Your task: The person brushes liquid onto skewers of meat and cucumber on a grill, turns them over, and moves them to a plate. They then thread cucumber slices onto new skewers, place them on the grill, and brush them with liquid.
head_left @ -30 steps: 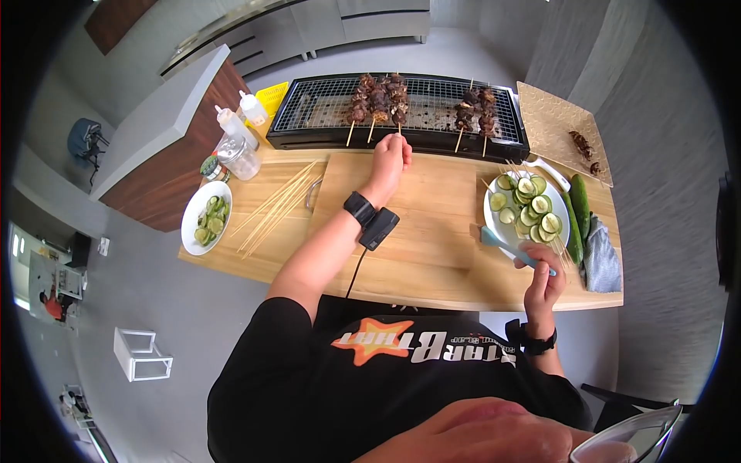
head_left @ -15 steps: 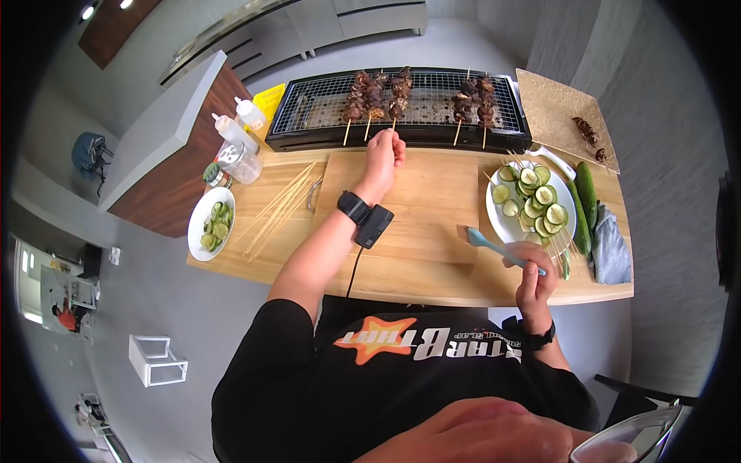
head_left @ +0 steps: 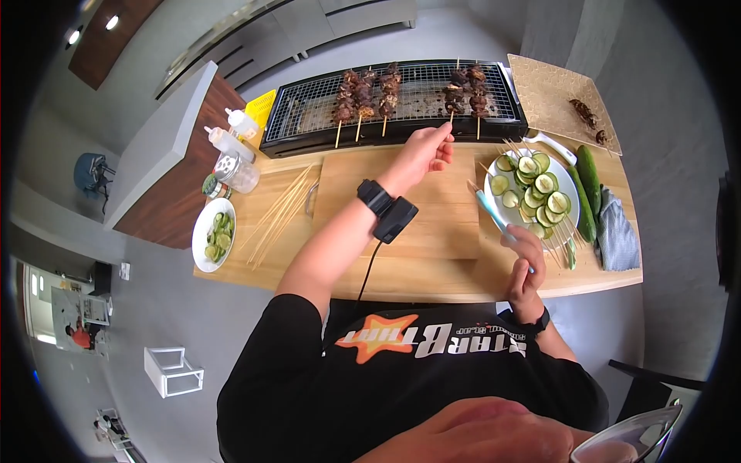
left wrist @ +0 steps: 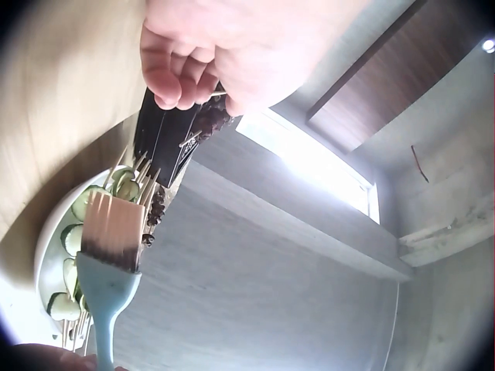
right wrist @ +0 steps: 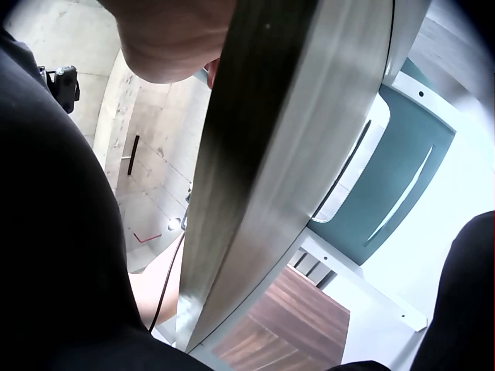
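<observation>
Left fingers: curled, the left hand pinching the near stick end of a meat skewer.
Right fingers: the right hand grasps a blue-handled brush.
Pinched skewer: on the grill, its meat over the mesh beside another meat skewer; three more lie farther left.
Brush: raised beside the plate; the left wrist view shows its broad, pale bristles with a dark base, seen only narrowly from the head.
Left wrist view: the hand hides much of the grill, and the brush blocks part of the plate; a bright window shows beyond.
Right wrist view: the counter edge and black clothing fill much of it; the grip cannot be made out there.
Plate: holds skewered cucumber slices.
Right of plate: whole cucumbers, then a cloth.
Beside grill: a patterned board on the right.
Counter's left: bare sticks, a bowl of cucumber, a jar and squeeze bottles.
</observation>
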`<state>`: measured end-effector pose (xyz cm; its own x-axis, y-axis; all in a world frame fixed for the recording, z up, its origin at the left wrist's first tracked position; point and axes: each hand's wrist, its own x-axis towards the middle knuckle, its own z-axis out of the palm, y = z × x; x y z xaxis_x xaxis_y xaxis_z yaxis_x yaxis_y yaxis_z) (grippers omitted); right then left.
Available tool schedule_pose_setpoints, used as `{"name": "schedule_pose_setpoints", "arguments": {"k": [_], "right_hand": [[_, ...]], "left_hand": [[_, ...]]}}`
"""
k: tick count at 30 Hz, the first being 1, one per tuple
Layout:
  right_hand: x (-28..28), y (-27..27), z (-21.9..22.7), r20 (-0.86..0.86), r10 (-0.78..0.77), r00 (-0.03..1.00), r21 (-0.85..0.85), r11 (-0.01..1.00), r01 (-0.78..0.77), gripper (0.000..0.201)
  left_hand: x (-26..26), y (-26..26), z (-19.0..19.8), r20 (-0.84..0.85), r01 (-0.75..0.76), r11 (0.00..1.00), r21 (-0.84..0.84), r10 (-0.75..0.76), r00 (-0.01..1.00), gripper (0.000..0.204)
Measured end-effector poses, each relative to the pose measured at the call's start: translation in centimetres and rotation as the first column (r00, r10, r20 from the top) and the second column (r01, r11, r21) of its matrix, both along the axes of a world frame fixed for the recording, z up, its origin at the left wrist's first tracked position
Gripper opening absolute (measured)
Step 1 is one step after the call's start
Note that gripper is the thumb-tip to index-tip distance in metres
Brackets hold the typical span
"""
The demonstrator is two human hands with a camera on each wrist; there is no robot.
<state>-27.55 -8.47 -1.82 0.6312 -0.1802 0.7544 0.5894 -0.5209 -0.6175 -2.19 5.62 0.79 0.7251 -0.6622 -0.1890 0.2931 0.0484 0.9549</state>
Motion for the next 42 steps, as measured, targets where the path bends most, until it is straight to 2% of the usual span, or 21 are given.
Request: {"name": "schedule_pose_setpoints", "arguments": {"k": [3, 6, 9, 12, 17, 23, 25, 26, 30, 32, 34, 36, 39, 42], "right_hand": [[-0.1, 0.1, 0.2, -0.036, 0.001, 0.999, 0.012, 1.000, -0.001, 0.029], [0.0, 0.1, 0.1, -0.048, 0.007, 0.999, 0.035, 0.999, -0.005, 0.030], [0.2, 0.1, -0.1, -0.037, 0.006, 0.999, 0.060, 0.998, -0.004, 0.030], [0.1, 0.2, 0.0, -0.049, 0.013, 0.999, 0.073, 0.997, -0.009, 0.030], [0.3, 0.4, 0.1, -0.068, 0.019, 0.998, 0.070, 0.997, -0.014, 0.032], [0.3, 0.0, 1.6, -0.093, 0.066, 0.993, 0.172, 0.984, -0.049, 0.026], [1.2, -1.2, 3.9, -0.140, 0.039, 0.989, 0.064, 0.998, -0.030, 0.020], [2.0, -1.8, 5.4, -0.161, 0.023, 0.987, 0.007, 1.000, -0.022, 0.018], [6.9, -1.8, 11.2, -0.238, 0.173, 0.956, 0.084, 0.984, -0.157, 0.017], [10.6, -1.9, 12.2, -0.259, 0.269, 0.928, 0.117, 0.962, -0.246, 0.018], [14.7, -1.6, 12.4, -0.290, 0.280, 0.915, 0.173, 0.956, -0.238, 0.018], [19.2, -2.3, 12.0, -0.347, 0.240, 0.906, 0.088, 0.971, -0.223, 0.018], [23.8, -1.7, 12.3, -0.424, 0.075, 0.903, -0.090, 0.988, -0.124, 0.018], [27.5, -1.9, 11.1, -0.339, 0.038, 0.940, -0.255, 0.958, -0.131, 0.018]], "left_hand": [[0.9, -1.3, -0.9, 0.054, -0.040, 0.999, -0.028, 0.041, 0.998, 0.027], [1.1, -1.8, -1.2, 0.086, -0.158, 0.983, -0.090, 0.166, 0.982, 0.023], [1.4, -0.9, -1.7, 0.018, -0.218, 0.953, -0.208, 0.227, 0.974, 0.021], [1.7, 0.3, -2.5, -0.029, -0.275, 0.927, -0.253, 0.277, 0.960, 0.020], [2.0, 1.2, -3.8, -0.009, -0.289, 0.905, -0.313, 0.301, 0.954, 0.020], [1.7, 0.9, -3.8, 0.038, -0.317, 0.885, -0.340, 0.350, 0.936, 0.021], [1.4, 0.7, -3.7, 0.072, -0.327, 0.877, -0.353, 0.374, 0.925, 0.023], [1.2, 0.6, -3.6, 0.076, -0.336, 0.874, -0.350, 0.384, 0.920, 0.023], [1.1, 0.4, -3.6, 0.125, -0.353, 0.875, -0.330, 0.411, 0.903, 0.022], [1.0, 0.5, -3.8, 0.139, -0.352, 0.880, -0.318, 0.410, 0.901, 0.022], [1.0, 0.6, -3.6, 0.137, -0.345, 0.883, -0.318, 0.403, 0.905, 0.021], [1.0, 0.6, -3.5, 0.106, -0.352, 0.881, -0.316, 0.401, 0.910, 0.022], [1.1, 0.6, -3.4, 0.065, -0.349, 0.880, -0.323, 0.389, 0.919, 0.023], [1.1, 0.6, -3.4, 0.062, -0.342, 0.883, -0.322, 0.380, 0.923, 0.023]]}}
